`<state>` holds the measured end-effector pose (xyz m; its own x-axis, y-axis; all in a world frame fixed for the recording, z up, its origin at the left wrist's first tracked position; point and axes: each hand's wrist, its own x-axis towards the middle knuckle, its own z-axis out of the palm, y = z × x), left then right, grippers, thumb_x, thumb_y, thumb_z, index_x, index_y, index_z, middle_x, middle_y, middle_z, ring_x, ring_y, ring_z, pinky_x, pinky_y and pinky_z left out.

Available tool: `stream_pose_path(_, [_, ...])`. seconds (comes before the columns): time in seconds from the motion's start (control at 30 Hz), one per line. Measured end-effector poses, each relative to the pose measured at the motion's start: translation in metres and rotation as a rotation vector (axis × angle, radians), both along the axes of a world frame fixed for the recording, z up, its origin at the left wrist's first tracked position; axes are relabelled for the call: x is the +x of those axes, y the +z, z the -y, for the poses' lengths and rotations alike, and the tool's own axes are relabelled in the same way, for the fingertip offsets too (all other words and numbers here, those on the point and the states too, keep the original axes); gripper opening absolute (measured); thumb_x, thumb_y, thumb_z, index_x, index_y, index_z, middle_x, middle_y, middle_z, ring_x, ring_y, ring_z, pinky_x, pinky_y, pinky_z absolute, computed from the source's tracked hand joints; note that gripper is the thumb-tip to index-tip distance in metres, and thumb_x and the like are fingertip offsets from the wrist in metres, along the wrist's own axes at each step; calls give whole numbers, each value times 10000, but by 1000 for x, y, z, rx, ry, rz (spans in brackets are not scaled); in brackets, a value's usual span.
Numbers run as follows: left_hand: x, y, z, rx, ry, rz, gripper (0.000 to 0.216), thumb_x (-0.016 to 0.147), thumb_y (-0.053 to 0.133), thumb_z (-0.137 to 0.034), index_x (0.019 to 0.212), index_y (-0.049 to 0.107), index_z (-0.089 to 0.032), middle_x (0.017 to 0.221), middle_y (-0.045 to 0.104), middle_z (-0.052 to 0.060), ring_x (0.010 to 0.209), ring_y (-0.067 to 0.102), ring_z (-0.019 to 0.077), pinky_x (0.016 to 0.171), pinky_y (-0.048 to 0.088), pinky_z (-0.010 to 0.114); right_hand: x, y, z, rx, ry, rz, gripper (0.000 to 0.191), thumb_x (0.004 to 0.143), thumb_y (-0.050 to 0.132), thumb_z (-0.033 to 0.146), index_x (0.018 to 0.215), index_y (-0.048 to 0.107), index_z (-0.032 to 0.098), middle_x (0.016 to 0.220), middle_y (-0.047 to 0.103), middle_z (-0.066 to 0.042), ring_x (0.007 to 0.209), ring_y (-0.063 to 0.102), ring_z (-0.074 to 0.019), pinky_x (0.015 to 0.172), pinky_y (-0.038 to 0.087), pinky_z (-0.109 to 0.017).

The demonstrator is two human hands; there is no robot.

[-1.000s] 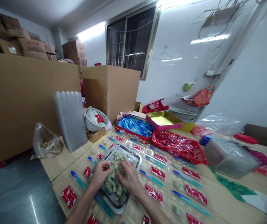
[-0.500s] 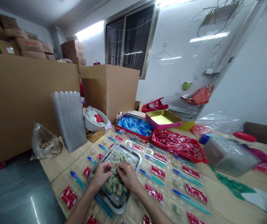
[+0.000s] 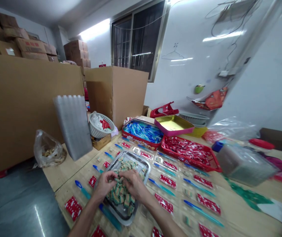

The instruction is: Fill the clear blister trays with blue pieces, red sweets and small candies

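Both my hands are over a metal tray (image 3: 145, 162) heaped with small green-and-tan blocks (image 3: 121, 196). My left hand (image 3: 105, 185) has its thumb and fingers pinched together above the left of the pile. Close beside it, my right hand (image 3: 134, 184) is closed with bent fingertips down among the blocks. What either hand pinches is too small and covered to make out. Around the tray lie clear plastic blister trays with red white-spotted packets (image 3: 164, 203) and blue-teal pen-like sticks (image 3: 162, 187). Some also contain a block.
Behind the tray stand a red tin of blue sticks (image 3: 143, 131), a red basket of spotted packets (image 3: 189, 151) and a gold-lined tin (image 3: 174, 123). At left are a stack of clear plastic trays (image 3: 73, 126) and a bag of blocks (image 3: 48, 149). A plastic box (image 3: 246, 164) stands right.
My right hand has shifted slightly left, its fingers bending closer to my left hand over the blocks. The left hand has barely moved. The view has shifted a little.
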<state>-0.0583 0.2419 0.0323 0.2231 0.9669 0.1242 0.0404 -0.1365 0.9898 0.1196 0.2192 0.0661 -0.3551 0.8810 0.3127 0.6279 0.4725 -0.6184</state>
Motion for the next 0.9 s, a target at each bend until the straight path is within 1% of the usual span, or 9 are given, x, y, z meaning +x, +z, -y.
stream_pose_path(0.07, [2,0,2,6,13,-2,159,555,560,-97,678,642,-155,680,633,3,686,565,157,665,416,236,-3,-3,1,2,-28,-8,282,752,502,67,914,673,221,913,705,-28,925,601,-197,897,368,-359])
stream_pose_path(0.13, [2,0,3,16,34,-2,159,561,560,-100,682,646,-155,688,639,7,688,569,158,660,419,234,-4,-6,2,-3,-67,-27,215,745,524,82,845,667,208,874,699,-27,896,603,-205,862,386,-360])
stream_pose_path(0.23, [3,-1,3,17,71,6,125,575,588,-129,682,649,-153,672,637,10,670,567,158,643,421,235,-4,-7,4,-42,-36,-81,172,720,553,105,816,660,198,783,670,-12,772,597,-187,749,422,-314])
stream_pose_path(0.33, [5,-1,4,-1,113,20,107,581,626,-172,685,647,-154,645,625,5,645,556,153,626,418,234,-5,-5,5,-130,11,-190,178,686,580,128,836,659,182,739,641,-5,690,578,-164,655,429,-264])
stream_pose_path(0.47, [8,-3,5,-12,143,29,120,584,619,-187,697,644,-156,640,619,0,635,552,151,615,418,233,-3,-7,3,-212,46,-335,144,699,584,174,827,649,176,737,626,-4,680,562,-150,631,433,-245])
stream_pose_path(0.57, [8,-7,5,18,158,2,135,587,598,-176,711,648,-155,656,629,5,644,560,156,624,425,242,-2,-12,0,-252,82,-402,132,687,631,224,809,644,175,703,602,8,655,542,-144,607,428,-239])
stream_pose_path(0.63, [7,-10,5,37,165,-21,146,587,589,-167,718,651,-155,674,642,12,661,571,165,637,434,251,-2,-14,-1,-266,78,-416,132,689,635,245,800,646,173,700,602,7,651,543,-144,601,427,-241])
stream_pose_path(0.73, [6,-11,6,63,169,-48,149,592,582,-156,721,656,-159,703,659,23,692,590,180,669,450,268,-3,-15,-2,-270,47,-397,109,697,600,223,772,659,170,704,618,-5,661,556,-149,608,432,-246])
stream_pose_path(0.9, [7,-5,11,120,202,-42,157,614,556,-132,728,656,-173,773,659,28,781,604,192,711,470,269,-7,-15,-4,-318,34,-435,75,670,601,188,728,647,175,643,594,16,615,539,-132,574,417,-232])
